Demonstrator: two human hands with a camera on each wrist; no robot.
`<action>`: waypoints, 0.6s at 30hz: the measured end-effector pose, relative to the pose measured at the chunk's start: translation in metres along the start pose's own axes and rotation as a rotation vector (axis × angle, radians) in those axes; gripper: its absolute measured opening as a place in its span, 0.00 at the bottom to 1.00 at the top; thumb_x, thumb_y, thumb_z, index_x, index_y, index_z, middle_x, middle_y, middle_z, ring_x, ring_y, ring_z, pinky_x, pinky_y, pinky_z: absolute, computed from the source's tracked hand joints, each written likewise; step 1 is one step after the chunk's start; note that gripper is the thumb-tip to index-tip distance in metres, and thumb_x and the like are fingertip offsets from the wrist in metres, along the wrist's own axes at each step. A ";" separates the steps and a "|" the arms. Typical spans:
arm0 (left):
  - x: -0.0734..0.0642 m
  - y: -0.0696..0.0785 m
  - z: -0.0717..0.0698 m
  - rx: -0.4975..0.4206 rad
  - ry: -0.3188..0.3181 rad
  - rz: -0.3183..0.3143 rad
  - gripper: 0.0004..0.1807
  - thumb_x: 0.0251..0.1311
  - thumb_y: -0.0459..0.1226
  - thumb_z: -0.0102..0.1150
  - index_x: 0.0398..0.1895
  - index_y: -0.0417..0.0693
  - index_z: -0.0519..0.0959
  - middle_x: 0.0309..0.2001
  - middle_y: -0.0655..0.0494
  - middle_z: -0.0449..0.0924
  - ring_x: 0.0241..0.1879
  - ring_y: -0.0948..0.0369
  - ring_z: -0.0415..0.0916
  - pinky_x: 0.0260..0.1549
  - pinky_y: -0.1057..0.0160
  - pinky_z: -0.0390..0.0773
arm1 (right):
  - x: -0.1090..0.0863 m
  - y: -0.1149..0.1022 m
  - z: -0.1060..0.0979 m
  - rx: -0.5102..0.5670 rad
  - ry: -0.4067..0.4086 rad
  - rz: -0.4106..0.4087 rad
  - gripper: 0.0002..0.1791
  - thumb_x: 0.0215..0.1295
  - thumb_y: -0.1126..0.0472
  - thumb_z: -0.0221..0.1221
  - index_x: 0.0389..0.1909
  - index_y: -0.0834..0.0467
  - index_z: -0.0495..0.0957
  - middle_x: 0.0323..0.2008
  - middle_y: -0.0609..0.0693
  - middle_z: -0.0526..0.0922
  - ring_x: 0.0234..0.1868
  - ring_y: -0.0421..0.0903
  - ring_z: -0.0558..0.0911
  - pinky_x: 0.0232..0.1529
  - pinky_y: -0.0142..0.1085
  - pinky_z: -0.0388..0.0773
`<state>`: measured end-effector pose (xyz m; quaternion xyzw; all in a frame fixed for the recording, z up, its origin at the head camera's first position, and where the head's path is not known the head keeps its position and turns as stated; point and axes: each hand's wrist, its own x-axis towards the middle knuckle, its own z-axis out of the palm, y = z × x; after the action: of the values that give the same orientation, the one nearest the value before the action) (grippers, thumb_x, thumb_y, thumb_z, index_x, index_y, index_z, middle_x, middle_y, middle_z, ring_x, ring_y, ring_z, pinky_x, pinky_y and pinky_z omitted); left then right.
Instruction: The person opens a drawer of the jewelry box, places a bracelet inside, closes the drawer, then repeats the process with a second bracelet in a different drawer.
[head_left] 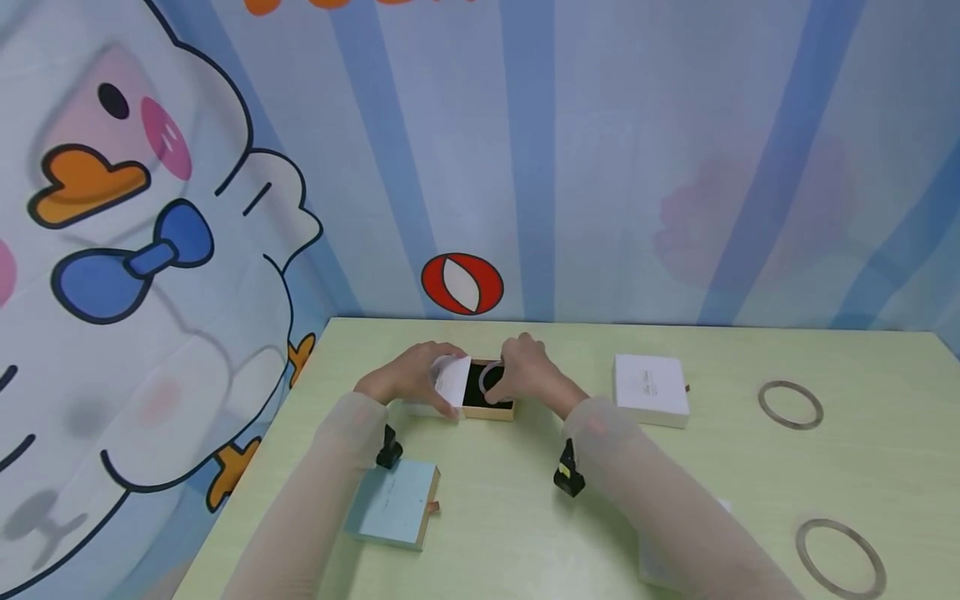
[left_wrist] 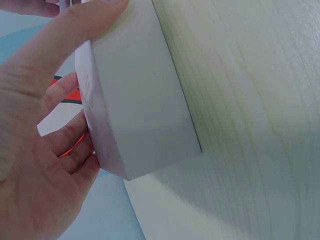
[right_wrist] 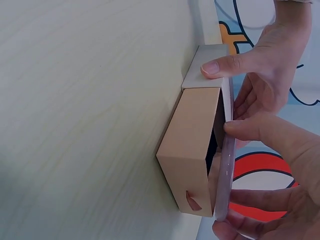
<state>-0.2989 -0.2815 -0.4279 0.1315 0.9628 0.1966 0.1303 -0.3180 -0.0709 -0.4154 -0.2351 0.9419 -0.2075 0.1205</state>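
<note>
A white sleeve box (head_left: 452, 382) stands near the table's far edge, its tan drawer (right_wrist: 187, 122) pulled partway out to the right. The drawer has a dark lining (head_left: 474, 392) and a small ribbon tab (right_wrist: 193, 201). My left hand (head_left: 414, 377) grips the sleeve, thumb on the near side and fingers on the far side. My right hand (head_left: 531, 372) pinches a pale, glossy bangle (right_wrist: 227, 172) between thumb and fingers. The bangle lies flat over the drawer's open top, close along its rim. In the left wrist view, the sleeve's white side (left_wrist: 142, 95) fills the middle.
Another white box (head_left: 649, 387) is right of my right hand. A light blue box (head_left: 395, 504) lies nearer, below my left wrist. Two more bangles, a far one (head_left: 762, 398) and a near one (head_left: 870, 546), lie at the right. My right sleeve partly covers a pale box (head_left: 654, 560).
</note>
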 end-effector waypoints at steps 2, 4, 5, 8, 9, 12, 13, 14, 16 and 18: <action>0.001 0.000 0.001 0.001 -0.001 -0.009 0.50 0.37 0.45 0.85 0.69 0.52 0.72 0.67 0.51 0.70 0.62 0.51 0.66 0.63 0.43 0.67 | 0.000 -0.001 0.001 -0.004 -0.001 -0.002 0.20 0.49 0.51 0.74 0.23 0.61 0.76 0.31 0.54 0.74 0.37 0.51 0.71 0.32 0.39 0.68; 0.001 0.000 0.001 0.003 0.000 -0.014 0.50 0.37 0.45 0.85 0.69 0.53 0.72 0.66 0.51 0.70 0.61 0.51 0.66 0.63 0.44 0.67 | 0.000 -0.002 0.002 -0.003 -0.002 -0.003 0.20 0.49 0.51 0.75 0.24 0.61 0.76 0.32 0.54 0.73 0.36 0.51 0.71 0.32 0.40 0.68; 0.001 0.000 0.001 0.004 0.000 -0.017 0.50 0.37 0.45 0.85 0.69 0.53 0.72 0.66 0.52 0.70 0.61 0.51 0.66 0.62 0.44 0.67 | 0.000 -0.003 0.002 -0.003 -0.002 -0.003 0.20 0.48 0.51 0.75 0.25 0.61 0.76 0.32 0.54 0.73 0.36 0.51 0.72 0.32 0.40 0.69; 0.002 -0.001 0.001 0.003 0.002 -0.012 0.50 0.36 0.45 0.85 0.69 0.53 0.72 0.66 0.52 0.71 0.61 0.52 0.66 0.62 0.45 0.68 | 0.000 -0.004 0.004 0.010 -0.004 0.001 0.21 0.48 0.51 0.76 0.28 0.61 0.76 0.33 0.54 0.73 0.37 0.52 0.72 0.32 0.40 0.71; 0.001 -0.001 0.001 0.003 0.002 -0.007 0.50 0.36 0.45 0.85 0.69 0.52 0.72 0.65 0.52 0.71 0.61 0.52 0.66 0.62 0.45 0.68 | 0.001 -0.005 0.005 0.015 -0.004 0.001 0.21 0.48 0.51 0.76 0.28 0.61 0.76 0.33 0.54 0.73 0.37 0.52 0.72 0.32 0.40 0.71; 0.002 -0.002 0.001 0.004 0.000 0.001 0.50 0.36 0.46 0.85 0.69 0.51 0.72 0.65 0.51 0.71 0.60 0.52 0.67 0.62 0.45 0.68 | 0.001 -0.005 0.007 0.024 -0.002 0.000 0.22 0.48 0.51 0.76 0.30 0.61 0.76 0.34 0.54 0.72 0.37 0.52 0.72 0.32 0.40 0.72; 0.002 -0.002 0.001 0.004 0.001 0.003 0.50 0.36 0.46 0.85 0.69 0.51 0.72 0.65 0.51 0.71 0.60 0.52 0.67 0.61 0.45 0.69 | 0.002 -0.005 0.008 0.024 0.000 -0.002 0.22 0.48 0.51 0.76 0.31 0.61 0.76 0.35 0.54 0.72 0.37 0.52 0.72 0.33 0.41 0.73; 0.002 -0.002 0.001 0.004 0.000 0.004 0.50 0.36 0.46 0.85 0.69 0.51 0.72 0.64 0.52 0.71 0.59 0.52 0.67 0.61 0.45 0.69 | 0.002 -0.005 0.009 0.023 0.001 -0.003 0.22 0.48 0.51 0.77 0.31 0.61 0.77 0.35 0.54 0.72 0.37 0.52 0.72 0.33 0.41 0.73; 0.002 -0.003 0.001 0.005 -0.001 0.002 0.51 0.36 0.46 0.85 0.69 0.52 0.71 0.64 0.52 0.71 0.59 0.52 0.67 0.61 0.45 0.69 | 0.003 -0.005 0.009 0.008 0.004 -0.011 0.22 0.48 0.51 0.77 0.30 0.61 0.77 0.34 0.54 0.72 0.38 0.52 0.72 0.34 0.41 0.72; 0.003 -0.004 0.001 0.001 0.002 0.001 0.51 0.36 0.46 0.86 0.69 0.52 0.71 0.65 0.52 0.71 0.60 0.52 0.66 0.61 0.45 0.69 | 0.003 -0.005 0.010 -0.008 0.005 -0.018 0.21 0.48 0.51 0.76 0.28 0.60 0.77 0.33 0.53 0.73 0.38 0.51 0.72 0.36 0.42 0.71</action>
<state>-0.3016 -0.2834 -0.4311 0.1321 0.9630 0.1963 0.1293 -0.3155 -0.0803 -0.4222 -0.2436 0.9408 -0.2054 0.1153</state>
